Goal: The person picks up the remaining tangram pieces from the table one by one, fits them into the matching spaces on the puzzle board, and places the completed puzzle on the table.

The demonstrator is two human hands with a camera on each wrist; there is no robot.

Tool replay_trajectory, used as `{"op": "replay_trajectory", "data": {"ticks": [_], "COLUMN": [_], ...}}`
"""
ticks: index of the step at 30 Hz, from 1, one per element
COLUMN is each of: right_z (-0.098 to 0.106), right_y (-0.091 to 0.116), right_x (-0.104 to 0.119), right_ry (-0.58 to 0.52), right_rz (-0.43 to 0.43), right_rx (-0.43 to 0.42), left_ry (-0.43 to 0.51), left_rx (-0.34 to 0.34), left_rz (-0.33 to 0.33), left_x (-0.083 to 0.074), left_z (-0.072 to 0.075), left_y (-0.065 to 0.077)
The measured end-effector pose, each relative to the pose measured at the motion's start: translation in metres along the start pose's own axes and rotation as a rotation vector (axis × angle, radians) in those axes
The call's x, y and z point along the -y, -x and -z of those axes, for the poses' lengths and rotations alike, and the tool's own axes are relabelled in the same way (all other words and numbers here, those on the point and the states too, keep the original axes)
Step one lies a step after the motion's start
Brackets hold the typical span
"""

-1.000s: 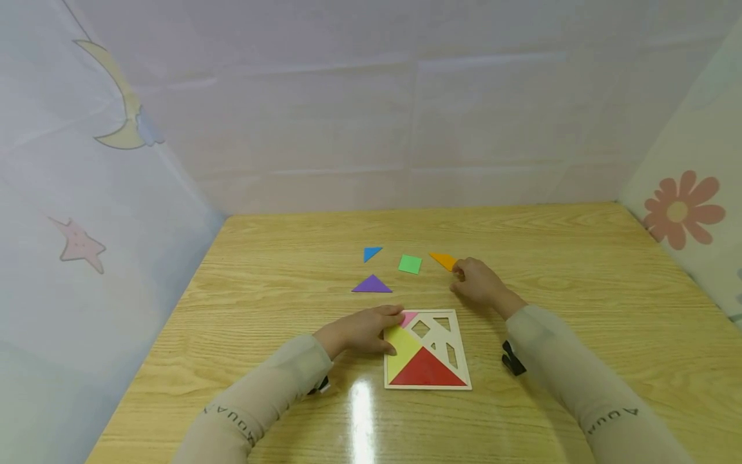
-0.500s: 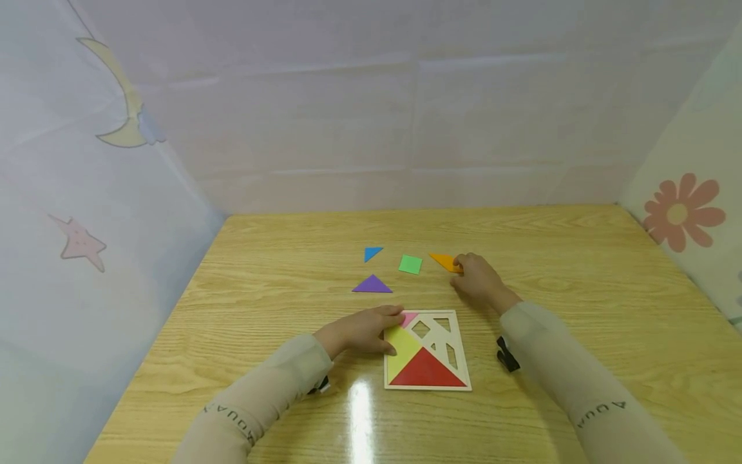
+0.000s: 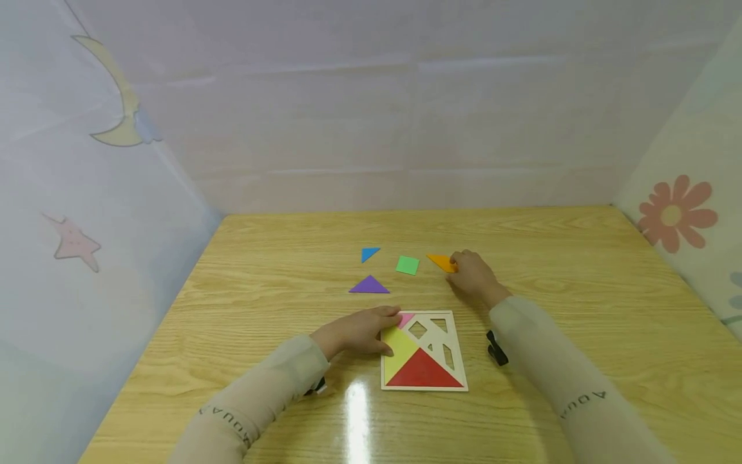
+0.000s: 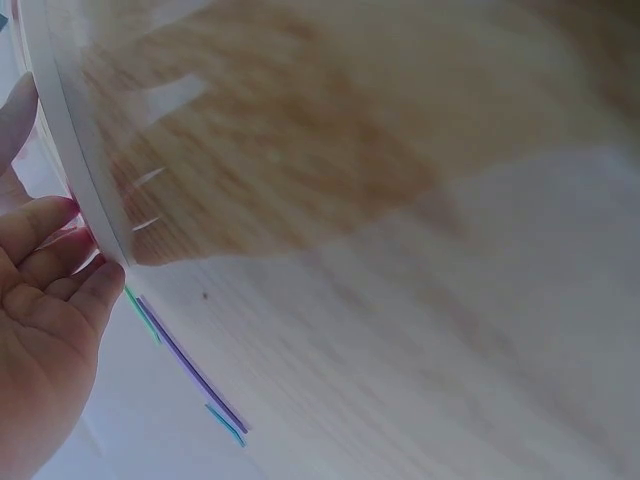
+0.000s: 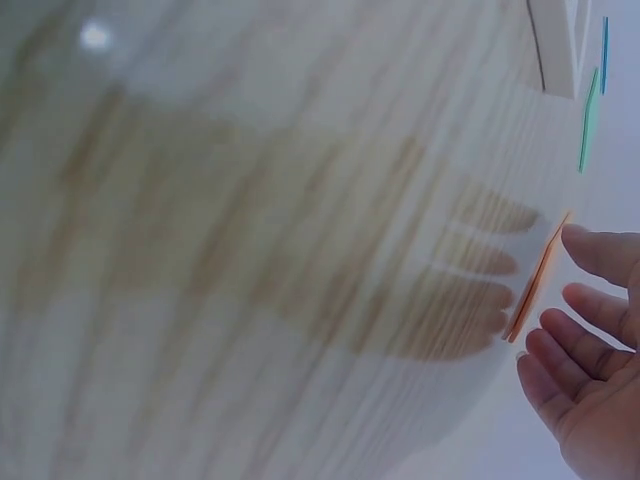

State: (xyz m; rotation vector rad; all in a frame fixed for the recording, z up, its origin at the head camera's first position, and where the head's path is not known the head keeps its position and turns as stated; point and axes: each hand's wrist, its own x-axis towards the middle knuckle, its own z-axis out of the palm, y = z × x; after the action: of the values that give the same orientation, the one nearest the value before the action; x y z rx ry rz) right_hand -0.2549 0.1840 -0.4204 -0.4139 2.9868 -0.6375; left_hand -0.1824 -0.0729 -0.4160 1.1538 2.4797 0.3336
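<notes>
A light wooden tangram board [image 3: 435, 336] lies on the table, with yellow [image 3: 397, 351], red [image 3: 424, 372] and pink [image 3: 406, 319] pieces set in it and several cut-out holes on its right side. My left hand [image 3: 361, 330] rests on its upper left edge, thumb spread over the yellow piece and fingers over the pink one. My right hand [image 3: 473, 276] is at the right end of an orange piece [image 3: 441, 262], covering part of it. In the right wrist view the thumb is right at the orange piece's [image 5: 538, 278] end, the loosely bent fingers beside it.
Beyond the board lie a purple triangle [image 3: 370, 285], a green square [image 3: 408, 265] and a blue triangle [image 3: 369, 254] on the wood-grain table [image 3: 278, 258]. Printed cloth walls [image 3: 348, 129] stand around the back and sides. Black straps [image 3: 496, 349] show under the sleeves.
My right hand has shifted slightly left and away from me around the orange piece, which stays in place. The left hand keeps its position on the board; the view has shifted a little.
</notes>
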Motion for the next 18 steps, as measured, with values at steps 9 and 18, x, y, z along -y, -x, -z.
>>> {"op": "replay_trajectory", "data": {"ticks": [9, 18], "right_z": [-0.003, -0.004], "right_y": [-0.005, -0.011], "right_x": [0.003, 0.006], "right_ry": [0.018, 0.048], "right_rz": [-0.006, -0.018], "right_rx": [-0.005, 0.017], "left_ry": [0.003, -0.001], "left_rx": [0.003, 0.003], "left_rz": [0.009, 0.007], "left_x": [-0.001, -0.002], "left_z": [-0.001, 0.0], "left_y": [0.001, 0.001]}}
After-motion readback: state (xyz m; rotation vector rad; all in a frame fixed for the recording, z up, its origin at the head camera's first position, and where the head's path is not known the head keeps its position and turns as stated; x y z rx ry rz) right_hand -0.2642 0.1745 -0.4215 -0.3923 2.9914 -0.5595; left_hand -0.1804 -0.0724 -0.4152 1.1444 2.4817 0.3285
